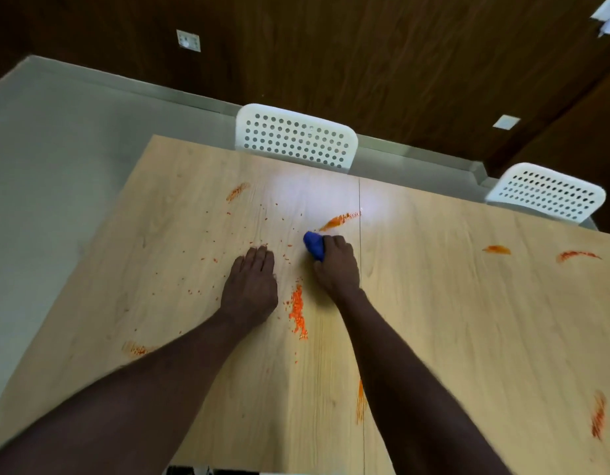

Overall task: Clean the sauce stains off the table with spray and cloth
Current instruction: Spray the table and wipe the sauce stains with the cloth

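Note:
A light wooden table (pixel 451 303) carries several orange sauce stains. My right hand (pixel 337 265) grips a bunched blue cloth (pixel 313 245) and presses it on the tabletop, just below a sauce smear (pixel 339 221). My left hand (pixel 250 286) lies flat on the table to the left, fingers straight. Between my hands runs a crumbly orange streak (pixel 298 311), with small orange flecks scattered around. More smears sit at the far left (pixel 238 190), near left (pixel 135 349), far right (pixel 577 255) and near right (pixel 598 418). No spray bottle is in view.
Two white perforated chairs stand at the table's far edge, one in the middle (pixel 296 138) and one at the right (pixel 546 192). A seam (pixel 361 303) runs down the tabletop. Grey floor (pixel 56 166) lies to the left, with dark wood wall panels behind.

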